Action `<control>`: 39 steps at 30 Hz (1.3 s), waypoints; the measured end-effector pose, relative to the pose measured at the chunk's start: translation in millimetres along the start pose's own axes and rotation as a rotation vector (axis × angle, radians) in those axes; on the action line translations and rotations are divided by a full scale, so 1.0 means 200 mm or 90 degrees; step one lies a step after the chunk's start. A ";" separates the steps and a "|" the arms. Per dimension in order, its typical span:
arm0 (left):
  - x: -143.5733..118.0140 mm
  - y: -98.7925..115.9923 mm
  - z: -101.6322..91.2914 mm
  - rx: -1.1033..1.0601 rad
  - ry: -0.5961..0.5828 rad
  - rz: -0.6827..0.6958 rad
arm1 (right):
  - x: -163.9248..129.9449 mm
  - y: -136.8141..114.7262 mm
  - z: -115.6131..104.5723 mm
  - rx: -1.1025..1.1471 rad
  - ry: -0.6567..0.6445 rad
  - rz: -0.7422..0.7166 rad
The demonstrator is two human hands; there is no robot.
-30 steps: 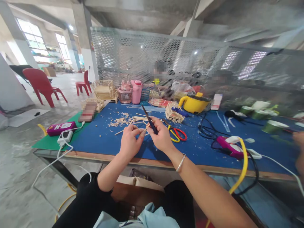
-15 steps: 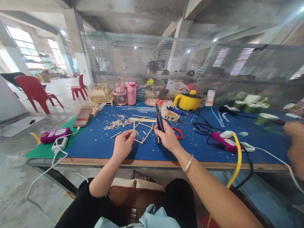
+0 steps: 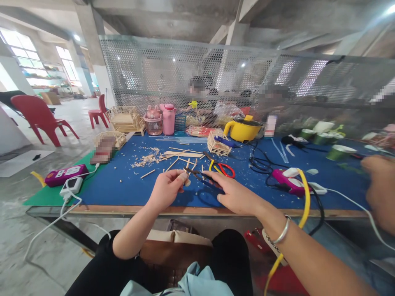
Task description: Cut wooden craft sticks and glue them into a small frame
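My left hand (image 3: 166, 187) pinches a short wooden stick (image 3: 188, 163) over the blue table mat. My right hand (image 3: 236, 192) is wrapped round a pair of pliers (image 3: 196, 172) with dark blue handles. The jaws of the pliers lie at the stick, right beside my left fingertips; whether they bite on it I cannot tell. Behind my hands lie more thin wooden sticks (image 3: 183, 154), some joined at angles. A tool with red and yellow handles (image 3: 227, 170) rests just beyond my right hand.
Wood scraps (image 3: 147, 159) are strewn left of the sticks. A small wooden crate (image 3: 218, 144), a yellow pot (image 3: 246, 130) and a pink bottle (image 3: 168, 120) stand toward the back. Cables run from a purple power strip (image 3: 288, 183) at right. A co-worker's hand (image 3: 381, 181) shows far right.
My right hand has turned the pliers from upright to pointing left, bringing their jaws to the stick. My left hand has moved slightly right, still pinching the stick.
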State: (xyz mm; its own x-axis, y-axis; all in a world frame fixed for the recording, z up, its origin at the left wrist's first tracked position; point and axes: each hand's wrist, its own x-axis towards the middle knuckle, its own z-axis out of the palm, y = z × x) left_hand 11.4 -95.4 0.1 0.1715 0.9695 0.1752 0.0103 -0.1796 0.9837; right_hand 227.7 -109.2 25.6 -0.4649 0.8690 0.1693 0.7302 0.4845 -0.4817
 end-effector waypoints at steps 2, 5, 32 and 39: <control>0.00 0.00 0.00 0.014 0.002 0.004 | 0.00 0.00 -0.01 0.000 -0.002 -0.008; 0.00 0.01 -0.01 0.028 -0.008 0.012 | 0.00 0.00 -0.02 -0.008 -0.014 -0.014; -0.07 0.08 0.00 0.687 0.106 0.179 | -0.01 0.03 0.04 0.016 0.002 -0.029; -0.07 0.07 0.03 0.568 0.181 0.122 | -0.01 0.01 0.05 0.089 -0.005 -0.047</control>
State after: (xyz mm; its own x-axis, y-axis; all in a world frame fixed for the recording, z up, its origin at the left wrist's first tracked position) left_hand 15.3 -113.6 11.4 0.0035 0.8937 0.4486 0.7746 -0.2861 0.5640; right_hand 225.2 -110.8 16.6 -0.5193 0.8304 0.2021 0.6170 0.5279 -0.5836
